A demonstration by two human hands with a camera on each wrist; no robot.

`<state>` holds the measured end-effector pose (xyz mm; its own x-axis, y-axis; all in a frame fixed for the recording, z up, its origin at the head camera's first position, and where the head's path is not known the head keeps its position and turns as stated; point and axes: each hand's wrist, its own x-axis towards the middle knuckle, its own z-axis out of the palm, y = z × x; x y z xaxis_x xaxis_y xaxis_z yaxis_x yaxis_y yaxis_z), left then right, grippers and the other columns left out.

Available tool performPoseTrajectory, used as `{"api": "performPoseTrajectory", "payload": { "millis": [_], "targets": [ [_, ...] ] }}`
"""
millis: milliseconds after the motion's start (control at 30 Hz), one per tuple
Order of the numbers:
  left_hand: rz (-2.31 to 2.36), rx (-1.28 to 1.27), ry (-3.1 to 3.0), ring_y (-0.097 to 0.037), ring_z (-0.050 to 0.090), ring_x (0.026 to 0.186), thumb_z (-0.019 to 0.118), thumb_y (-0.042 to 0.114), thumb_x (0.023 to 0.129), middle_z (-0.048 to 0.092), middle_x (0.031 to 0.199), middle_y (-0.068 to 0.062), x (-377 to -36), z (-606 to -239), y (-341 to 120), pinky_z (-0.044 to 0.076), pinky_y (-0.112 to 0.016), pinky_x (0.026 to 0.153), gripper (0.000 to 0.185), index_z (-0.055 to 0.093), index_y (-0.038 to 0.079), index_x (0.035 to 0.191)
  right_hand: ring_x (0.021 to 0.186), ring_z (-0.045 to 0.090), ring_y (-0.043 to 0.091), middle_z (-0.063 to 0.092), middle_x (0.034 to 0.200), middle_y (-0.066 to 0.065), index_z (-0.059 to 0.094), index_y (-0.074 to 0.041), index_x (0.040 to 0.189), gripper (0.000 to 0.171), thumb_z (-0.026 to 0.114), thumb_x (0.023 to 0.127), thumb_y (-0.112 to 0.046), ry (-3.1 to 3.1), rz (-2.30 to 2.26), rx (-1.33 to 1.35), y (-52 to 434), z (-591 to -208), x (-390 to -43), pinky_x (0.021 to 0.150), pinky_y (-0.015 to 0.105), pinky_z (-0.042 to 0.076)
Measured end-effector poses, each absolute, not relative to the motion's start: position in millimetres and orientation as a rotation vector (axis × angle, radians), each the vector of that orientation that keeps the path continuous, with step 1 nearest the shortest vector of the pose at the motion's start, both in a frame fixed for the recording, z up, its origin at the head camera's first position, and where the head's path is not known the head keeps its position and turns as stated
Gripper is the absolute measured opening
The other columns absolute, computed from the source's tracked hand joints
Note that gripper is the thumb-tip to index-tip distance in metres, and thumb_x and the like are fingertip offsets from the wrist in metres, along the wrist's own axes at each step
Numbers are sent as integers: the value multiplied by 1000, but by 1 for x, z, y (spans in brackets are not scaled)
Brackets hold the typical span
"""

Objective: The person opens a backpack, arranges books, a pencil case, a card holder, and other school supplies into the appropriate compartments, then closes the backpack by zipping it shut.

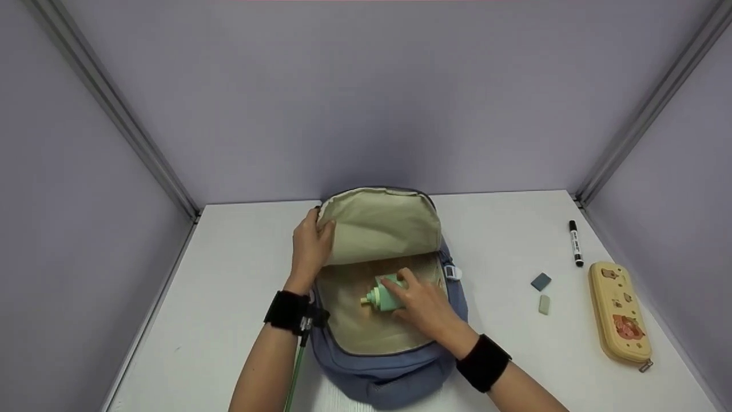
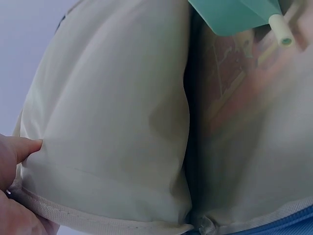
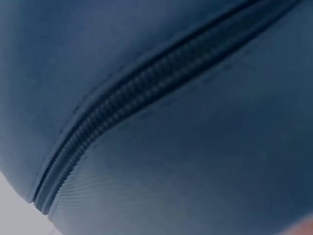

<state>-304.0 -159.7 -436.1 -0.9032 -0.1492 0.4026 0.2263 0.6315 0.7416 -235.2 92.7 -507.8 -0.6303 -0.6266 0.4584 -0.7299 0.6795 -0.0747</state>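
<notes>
A white table (image 1: 240, 274) stood inside purple-grey walls (image 1: 366, 97) joined by metal corner strips (image 1: 117, 111). On its right side lay a black marker (image 1: 575, 242) nearest the back wall. Nearer the front lay a blue-grey eraser (image 1: 540, 281) and, just beside it, a pale green eraser (image 1: 544, 304). A yellow pencil case (image 1: 620, 312) with cartoon pictures lay lengthwise by the right edge.

Even, soft overhead light fills the head view, leaving faint shadows on the white surface (image 1: 229, 297) and no glare. Both wrist views are blurred at close range; the backpack (image 3: 161, 122) zipper in the right one is dim.
</notes>
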Motion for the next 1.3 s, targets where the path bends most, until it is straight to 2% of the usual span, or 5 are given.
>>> {"api": "performPoseTrajectory", "payload": {
  "millis": [300, 500, 733, 933, 1300],
  "targets": [
    [-1216, -64, -2435, -32, 63, 97, 62, 16, 98, 65, 105, -20, -304, -437, -161, 48, -46, 82, 29, 60, -3, 119, 102, 56, 29, 48, 127, 23, 59, -7, 133, 57, 65, 82, 18, -2426, 662, 1364, 97, -520, -235, 74, 37, 49],
    [-1201, -65, -2453, -29, 62, 88, 61, 16, 98, 64, 101, -18, -301, -438, -160, 48, -44, 75, 26, 59, -2, 116, 119, 56, 32, 50, 137, 20, 61, -8, 130, 41, 66, 91, 3, -2461, 689, 1365, 96, -513, -228, 91, 41, 49],
    [-1145, -94, -2432, -24, 55, 75, 62, 15, 97, 61, 89, -13, -300, -436, -158, 44, -41, 68, 18, 60, 0, 107, 112, 60, 23, 62, 124, 7, 75, -10, 107, 19, 70, 89, -6, -2437, 220, 1324, 86, -500, -216, 90, 37, 49],
    [-1084, -97, -2415, -22, 45, 65, 64, 15, 97, 53, 76, -9, -299, -433, -156, 37, -38, 62, 14, 58, 2, 97, 118, 58, 24, 53, 140, 11, 70, -6, 117, 30, 66, 88, 1, -2524, 109, 1366, 81, -495, -222, 91, 33, 49],
    [-1015, -75, -2398, -23, 51, 66, 65, 17, 96, 54, 74, -8, -300, -430, -156, 41, -39, 61, 17, 56, 4, 89, 129, 49, 26, 36, 154, 15, 50, 0, 140, 41, 52, 99, 3, -2792, 164, 1522, 71, -479, -244, 94, 34, 47]
  ]
}}
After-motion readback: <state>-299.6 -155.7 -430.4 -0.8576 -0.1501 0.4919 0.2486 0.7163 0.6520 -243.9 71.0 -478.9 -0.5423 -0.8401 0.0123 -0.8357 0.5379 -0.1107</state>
